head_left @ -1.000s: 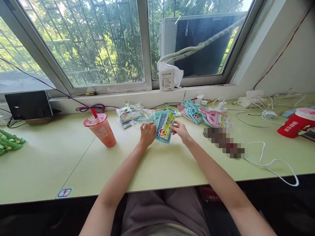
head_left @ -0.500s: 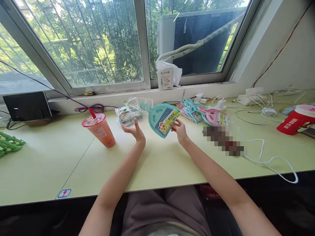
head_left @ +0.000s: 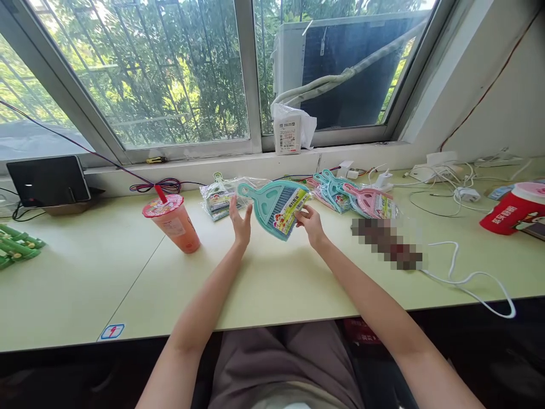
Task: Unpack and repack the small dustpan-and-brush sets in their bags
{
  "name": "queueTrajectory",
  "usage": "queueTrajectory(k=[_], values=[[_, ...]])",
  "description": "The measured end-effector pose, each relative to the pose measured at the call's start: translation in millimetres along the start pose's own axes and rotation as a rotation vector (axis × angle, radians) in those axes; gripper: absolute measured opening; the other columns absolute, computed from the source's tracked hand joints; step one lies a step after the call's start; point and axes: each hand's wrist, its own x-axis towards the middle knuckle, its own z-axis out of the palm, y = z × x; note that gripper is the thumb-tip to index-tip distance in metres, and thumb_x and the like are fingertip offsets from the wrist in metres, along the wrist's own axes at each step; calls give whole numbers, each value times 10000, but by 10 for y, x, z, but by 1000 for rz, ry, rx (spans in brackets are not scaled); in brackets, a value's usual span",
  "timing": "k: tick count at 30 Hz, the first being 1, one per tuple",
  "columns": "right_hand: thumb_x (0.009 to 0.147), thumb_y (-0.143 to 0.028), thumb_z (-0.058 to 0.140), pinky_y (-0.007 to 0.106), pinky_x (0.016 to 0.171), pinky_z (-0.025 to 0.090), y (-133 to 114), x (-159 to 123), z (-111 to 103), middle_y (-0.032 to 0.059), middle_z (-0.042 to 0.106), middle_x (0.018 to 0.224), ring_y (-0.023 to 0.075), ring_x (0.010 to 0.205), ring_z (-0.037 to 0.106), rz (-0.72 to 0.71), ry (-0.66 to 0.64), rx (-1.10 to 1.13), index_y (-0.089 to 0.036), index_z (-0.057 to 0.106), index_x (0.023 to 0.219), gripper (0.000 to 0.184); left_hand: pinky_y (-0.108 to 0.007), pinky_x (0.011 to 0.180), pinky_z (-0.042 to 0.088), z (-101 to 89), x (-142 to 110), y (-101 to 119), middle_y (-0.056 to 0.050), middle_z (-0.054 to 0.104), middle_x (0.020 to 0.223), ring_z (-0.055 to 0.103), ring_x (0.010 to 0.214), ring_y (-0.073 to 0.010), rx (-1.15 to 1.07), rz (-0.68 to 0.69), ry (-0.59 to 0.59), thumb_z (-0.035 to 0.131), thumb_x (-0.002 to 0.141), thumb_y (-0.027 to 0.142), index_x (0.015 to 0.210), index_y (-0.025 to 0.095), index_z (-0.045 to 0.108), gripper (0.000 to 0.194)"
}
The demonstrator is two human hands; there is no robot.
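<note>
Dustpan [head_left: 263, 211] in teal, with a blue-bristled brush [head_left: 277, 205] and a yellow-green label [head_left: 288, 216], is held over the table [head_left: 276, 284], pinched near the label's right edge by the right hand [head_left: 313, 227]. Its handle [head_left: 247, 192] points left, away from that grip. The left hand [head_left: 240, 224], thumb and fingers spread, is right by the handle; whether they touch, I cannot tell. Beyond the grip, rightward, lie teal and pink packs [head_left: 340, 190]; well left of it stands a drink cup [head_left: 181, 228].
</note>
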Motion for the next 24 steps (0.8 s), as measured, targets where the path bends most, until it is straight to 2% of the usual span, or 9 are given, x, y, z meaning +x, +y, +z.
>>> queueTrajectory(k=[6, 10, 13, 17, 20, 24], values=[[602, -532, 740, 261, 537, 450, -44, -4, 3, 21, 685, 787, 150, 655, 578, -86, -17, -48, -239, 507, 889, 472, -367, 1009, 398, -27, -30, 12, -126, 562, 1231, 502, 1182, -226, 246, 75, 58, 419, 930, 501, 1194, 200, 475, 404], [630, -533, 727, 258, 526, 455, -67, -16, 12, 33, 701, 819, 164, 684, 607, -137, -30, -88, -240, 507, 885, 447, -343, 922, 415, -80, -31, 65, -95, 569, 1063, 522, 1038, -213, 314, 59, 69, 354, 959, 464, 1037, 215, 485, 292], [655, -551, 697, 262, 526, 468, -80, -25, 11, 38, 713, 831, 182, 712, 635, -179, -24, -153, -238, 510, 903, 441, -344, 901, 404, -92, -37, 92, -76, 562, 968, 515, 978, -213, 279, 76, 103, 367, 961, 433, 944, 219, 482, 243], [737, -512, 629, 293, 530, 483, -79, -21, -20, 52, 728, 841, 211, 691, 660, -315, 4, -250, -224, 537, 930, 359, -371, 910, 366, -93, -24, 88, -69, 581, 917, 516, 929, -221, 235, 126, 176, 394, 951, 333, 829, 210, 503, 204], [796, -425, 586, 318, 591, 499, -78, -13, -63, 56, 736, 832, 220, 685, 674, -420, 62, -394, -221, 576, 965, 265, -389, 914, 337, -108, -1, 71, -75, 606, 943, 516, 955, -238, 278, 163, 199, 425, 920, 272, 805, 204, 550, 182], [837, -336, 527, 314, 639, 475, -80, -26, -107, 56, 728, 783, 212, 638, 660, -532, 157, -632, -214, 626, 996, 223, -401, 905, 305, -152, -1, 98, -77, 628, 954, 510, 968, -253, 366, 294, 226, 473, 885, 260, 801, 208, 589, 153]])
